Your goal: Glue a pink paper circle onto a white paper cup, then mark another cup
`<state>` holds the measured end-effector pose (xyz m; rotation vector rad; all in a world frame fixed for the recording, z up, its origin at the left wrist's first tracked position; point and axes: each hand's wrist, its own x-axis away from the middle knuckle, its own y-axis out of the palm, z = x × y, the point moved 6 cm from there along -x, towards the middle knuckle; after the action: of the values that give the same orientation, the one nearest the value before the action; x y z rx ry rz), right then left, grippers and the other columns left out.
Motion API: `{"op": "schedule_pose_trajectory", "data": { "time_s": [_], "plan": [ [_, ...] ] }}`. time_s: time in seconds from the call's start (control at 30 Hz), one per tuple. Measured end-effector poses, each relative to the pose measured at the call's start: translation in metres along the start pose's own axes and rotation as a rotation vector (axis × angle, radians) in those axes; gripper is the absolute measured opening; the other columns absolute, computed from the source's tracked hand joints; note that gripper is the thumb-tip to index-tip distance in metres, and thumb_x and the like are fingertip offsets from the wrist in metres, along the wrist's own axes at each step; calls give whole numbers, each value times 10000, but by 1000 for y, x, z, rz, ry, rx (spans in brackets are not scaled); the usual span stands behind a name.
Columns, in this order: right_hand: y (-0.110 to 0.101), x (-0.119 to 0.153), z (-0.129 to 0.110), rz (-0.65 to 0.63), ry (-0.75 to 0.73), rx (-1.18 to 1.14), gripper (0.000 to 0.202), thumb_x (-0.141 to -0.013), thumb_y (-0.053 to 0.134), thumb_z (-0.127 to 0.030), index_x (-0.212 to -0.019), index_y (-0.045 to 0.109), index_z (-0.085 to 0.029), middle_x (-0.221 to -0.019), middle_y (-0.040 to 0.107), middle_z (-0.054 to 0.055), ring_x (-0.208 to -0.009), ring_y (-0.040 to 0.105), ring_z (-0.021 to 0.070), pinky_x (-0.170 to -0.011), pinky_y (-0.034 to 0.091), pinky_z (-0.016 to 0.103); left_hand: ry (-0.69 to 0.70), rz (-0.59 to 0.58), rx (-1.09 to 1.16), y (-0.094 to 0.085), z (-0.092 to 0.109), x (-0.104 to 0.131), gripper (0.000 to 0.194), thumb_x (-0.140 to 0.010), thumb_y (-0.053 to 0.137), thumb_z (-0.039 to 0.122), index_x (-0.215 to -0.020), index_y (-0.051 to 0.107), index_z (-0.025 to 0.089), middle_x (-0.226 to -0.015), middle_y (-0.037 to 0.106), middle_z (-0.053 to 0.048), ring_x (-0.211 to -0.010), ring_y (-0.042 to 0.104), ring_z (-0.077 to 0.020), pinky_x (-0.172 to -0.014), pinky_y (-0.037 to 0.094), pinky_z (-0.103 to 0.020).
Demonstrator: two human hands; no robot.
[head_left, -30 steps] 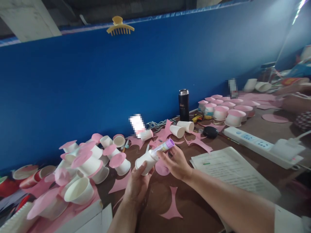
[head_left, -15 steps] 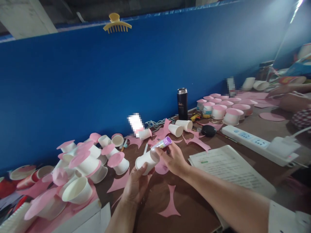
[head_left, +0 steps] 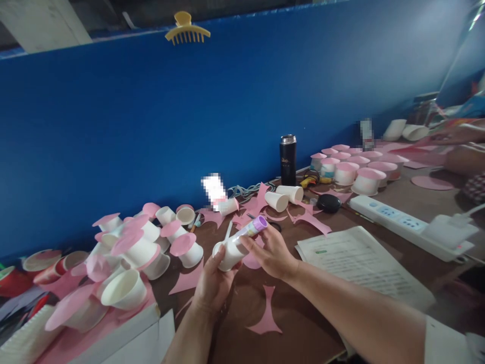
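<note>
My left hand (head_left: 214, 283) is wrapped round a white paper cup (head_left: 230, 257), tilted on its side above the brown table. My right hand (head_left: 276, 253) grips a glue stick (head_left: 250, 228) with a purple end and a clear, printed barrel. The stick lies slantwise along the upper side of the cup; whether its tip touches the cup I cannot tell. Beneath the right hand a pink paper disc (head_left: 251, 261) is partly hidden. A pink paper offcut (head_left: 266, 313) lies on the table in front of my hands.
Cups with pink discs (head_left: 129, 242) are heaped at left, and more stand in rows (head_left: 367, 177) at right. Behind are a black thermos (head_left: 288, 162), loose cups (head_left: 276, 201) and pink scraps. Papers (head_left: 356, 263) and a power strip (head_left: 394, 220) lie right, near another person's hand (head_left: 464, 161).
The glue stick now reaches farther left along the cup, and more of its barrel shows. My view has shifted slightly. At far right the other person's hands and pink paper have moved.
</note>
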<state>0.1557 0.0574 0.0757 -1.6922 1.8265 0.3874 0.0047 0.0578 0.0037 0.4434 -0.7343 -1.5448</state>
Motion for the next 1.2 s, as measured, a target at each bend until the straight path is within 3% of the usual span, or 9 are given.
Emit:
{"op": "schedule_pose_trajectory", "data": {
  "time_s": [0.23,0.4,0.6,0.97,1.2],
  "plan": [
    [-5,-4,10,47,44,-42,172,-851,582,-339,-959,586,-205,-925,667,50,-852,622,191,-784,488,326,-43,75,92,-4,0,0,190,-794,643,241,-974,654,179,-999,680,-70,-902,626,-217,-729,499,-345],
    [-6,-1,8,75,38,-79,160,-856,577,-338,-943,580,-204,-914,670,57,-846,625,191,-792,493,326,-14,132,119,-7,4,-2,131,-795,633,223,-913,651,168,-972,685,-71,-874,634,-222,-708,515,-369],
    [-3,1,-4,20,-72,35,136,-828,599,-295,-931,574,-209,-910,635,53,-837,591,191,-776,469,318,-25,131,116,-8,3,-3,188,-798,630,215,-977,652,162,-981,692,-83,-861,640,-220,-693,519,-362],
    [1,-2,-3,-67,-65,79,101,-821,603,-299,-850,558,-214,-855,628,34,-772,583,177,-720,470,303,-32,132,113,-6,4,-2,153,-815,613,235,-929,659,145,-939,690,-88,-836,638,-215,-663,515,-350],
    [3,1,-1,-124,-29,38,139,-822,608,-312,-918,585,-214,-906,643,42,-824,600,186,-748,480,313,-24,106,98,-9,3,-3,162,-805,623,234,-927,669,139,-992,687,-89,-861,633,-217,-674,510,-343]
  ]
}}
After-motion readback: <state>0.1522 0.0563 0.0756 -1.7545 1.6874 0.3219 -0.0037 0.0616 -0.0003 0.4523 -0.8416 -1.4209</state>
